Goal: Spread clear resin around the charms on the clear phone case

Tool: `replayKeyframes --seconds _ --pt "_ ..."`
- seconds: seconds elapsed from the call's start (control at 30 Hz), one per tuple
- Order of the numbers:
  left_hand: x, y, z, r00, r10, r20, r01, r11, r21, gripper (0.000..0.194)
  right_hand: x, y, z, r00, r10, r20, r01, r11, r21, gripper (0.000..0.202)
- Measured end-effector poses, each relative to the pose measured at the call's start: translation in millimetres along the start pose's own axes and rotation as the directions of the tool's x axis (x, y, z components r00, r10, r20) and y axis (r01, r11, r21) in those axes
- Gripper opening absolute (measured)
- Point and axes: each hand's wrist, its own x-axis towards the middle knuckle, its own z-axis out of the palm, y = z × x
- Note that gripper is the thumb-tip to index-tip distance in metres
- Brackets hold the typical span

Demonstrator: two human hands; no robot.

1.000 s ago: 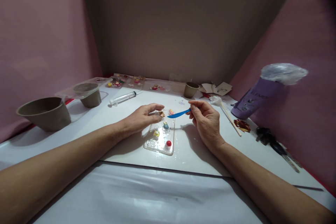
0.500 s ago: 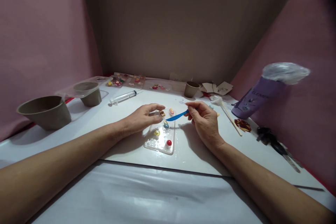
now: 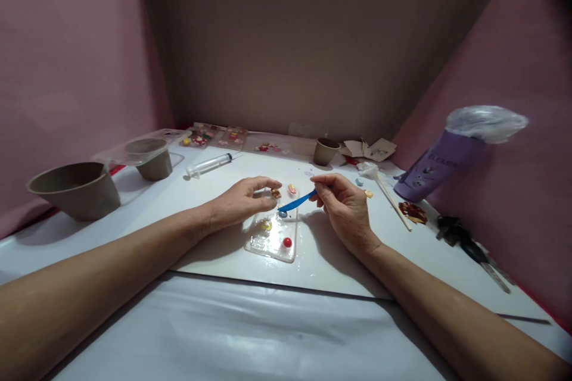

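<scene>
A clear, glossy slab [image 3: 274,244] lies on the white board, bearing a red ball [image 3: 287,242], a yellow charm [image 3: 267,224], a blue charm [image 3: 283,214], a pink charm [image 3: 292,189] and a brown charm [image 3: 276,193]. My right hand [image 3: 346,208] pinches a blue plastic knife [image 3: 297,200], its tip over the blue charm. My left hand [image 3: 243,201] rests at the slab's far left edge, thumb and forefinger apart around the brown charm. Whether the fingers touch that charm is not clear.
A syringe [image 3: 210,165] and two brown pots [image 3: 87,193] [image 3: 154,161] are at left. Decorated slabs [image 3: 232,137] and a small pot [image 3: 326,152] line the back. A wooden stick [image 3: 393,201], purple bottle [image 3: 440,165] and black-handled tool [image 3: 469,247] lie right.
The blue knife in my right hand has moved slightly left and down, its tip now over the blue charm. My left hand has hardly moved.
</scene>
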Motion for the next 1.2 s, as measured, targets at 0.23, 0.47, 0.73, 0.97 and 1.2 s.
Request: replayKeyframes --seconds 0.23,0.47,0.73,0.97,1.2 --pt "0.6 -2.2 -0.8 1.0 -0.002 0.004 0.002 1.0 0.004 0.045 1.5 0.5 -1.0 0.995 0.063 -0.071 -0.058 0.996 0.062 0.015" --pt "1.3 -2.8 -2.1 1.0 -0.006 0.028 0.006 1.0 -0.005 0.047 7.2 0.1 -4.0 0.968 0.047 -0.247 -0.035 0.998 0.051 0.017" --pt "1.5 -5.3 -2.1 1.0 -0.016 0.018 0.016 1.0 0.0 0.046 14.1 15.0 -11.3 0.948 0.051 -0.314 -0.077 0.994 -0.071 0.019" --pt "0.4 -4.9 -2.5 1.0 -0.011 0.006 0.011 1.0 -0.002 0.046 15.9 21.0 -13.8 0.963 0.066 -0.261 -0.103 0.986 -0.13 0.02" --pt "0.7 -3.6 -1.5 1.0 -0.007 0.001 0.007 1.0 0.002 0.046 14.6 22.4 -12.8 0.967 0.072 -0.245 -0.112 0.981 -0.156 0.02"
